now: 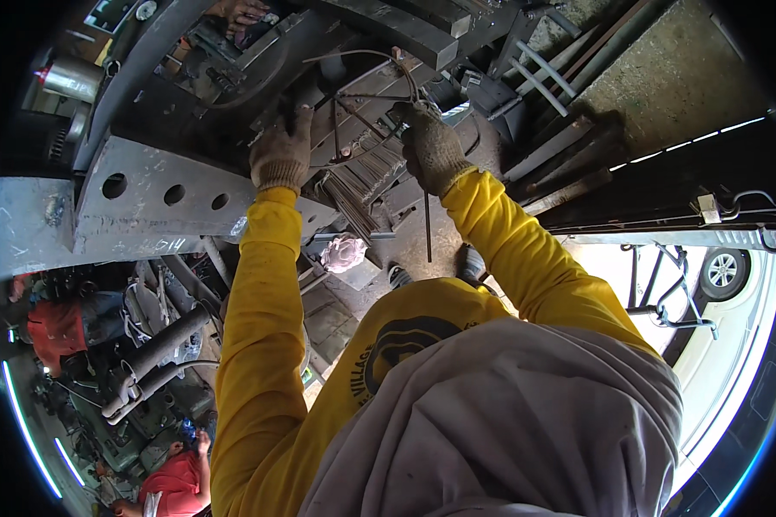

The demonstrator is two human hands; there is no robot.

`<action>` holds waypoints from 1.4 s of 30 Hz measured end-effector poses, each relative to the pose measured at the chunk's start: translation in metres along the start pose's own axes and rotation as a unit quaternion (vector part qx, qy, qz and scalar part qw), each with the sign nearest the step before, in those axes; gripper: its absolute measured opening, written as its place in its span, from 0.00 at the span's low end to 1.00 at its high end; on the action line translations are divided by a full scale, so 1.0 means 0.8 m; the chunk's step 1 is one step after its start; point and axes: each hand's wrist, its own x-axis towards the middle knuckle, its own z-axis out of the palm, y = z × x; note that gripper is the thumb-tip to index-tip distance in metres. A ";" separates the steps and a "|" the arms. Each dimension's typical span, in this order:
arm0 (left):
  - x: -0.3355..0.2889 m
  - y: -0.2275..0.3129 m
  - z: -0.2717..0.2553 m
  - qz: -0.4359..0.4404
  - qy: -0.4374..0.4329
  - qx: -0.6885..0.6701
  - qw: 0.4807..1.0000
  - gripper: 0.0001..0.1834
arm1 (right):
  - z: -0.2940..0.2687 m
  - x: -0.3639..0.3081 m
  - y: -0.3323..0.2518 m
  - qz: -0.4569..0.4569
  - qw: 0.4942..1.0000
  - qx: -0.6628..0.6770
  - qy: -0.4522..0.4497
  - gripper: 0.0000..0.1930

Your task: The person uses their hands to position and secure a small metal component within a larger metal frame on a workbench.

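Both my hands wear knitted work gloves. Between them stands a thin metal rod bent into a ring [359,162], with straight rods crossing inside it. My right hand [434,148] is closed on the ring's right side; its fingertips are partly hidden. A straight thin rod [428,226] shows below that hand, pointing toward my feet. My left hand [282,151] is at the ring's left, thumb raised and fingers curled in against dark metal; what they hold is hidden. Below the ring lies a bundle of thin metal rods [372,177].
A steel plate with round holes [194,196] extends to the left. Heavy steel bars [405,30] lie ahead, and a pinkish crumpled bundle [343,252] sits below the rods. Another person's hand [243,13] shows at the top; people in red [177,482] are at lower left.
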 end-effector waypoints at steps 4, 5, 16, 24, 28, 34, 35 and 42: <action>0.003 -0.004 0.003 -0.013 -0.003 -0.002 1.000 0.41 | -0.010 0.004 0.002 0.018 0.997 0.067 -0.046 0.16; 0.001 -0.004 0.002 -0.014 -0.005 -0.002 1.000 0.41 | -0.014 0.009 0.004 0.011 0.996 0.062 -0.055 0.16; 0.007 -0.008 0.009 -0.006 0.013 -0.037 0.999 0.39 | 0.006 0.000 0.027 -0.078 0.973 0.213 -0.042 0.19; -0.001 0.012 -0.008 0.015 -0.018 -0.017 1.000 0.39 | 0.047 0.016 0.054 -0.107 0.969 0.217 0.041 0.30; 0.002 0.000 0.003 -0.010 -0.026 -0.022 0.999 0.42 | 0.070 0.025 0.047 -0.080 0.966 0.219 0.110 0.24; 0.007 -0.009 0.006 0.006 0.007 -0.017 1.000 0.41 | 0.030 0.013 0.026 -0.052 0.994 0.088 0.046 0.18; 0.003 -0.008 0.006 0.008 0.009 -0.018 1.000 0.41 | 0.021 0.011 0.023 -0.055 0.994 0.088 0.045 0.18; -0.007 -0.004 0.000 0.047 0.008 0.058 0.997 0.27 | 0.007 0.016 -0.019 0.034 0.998 0.059 0.014 0.14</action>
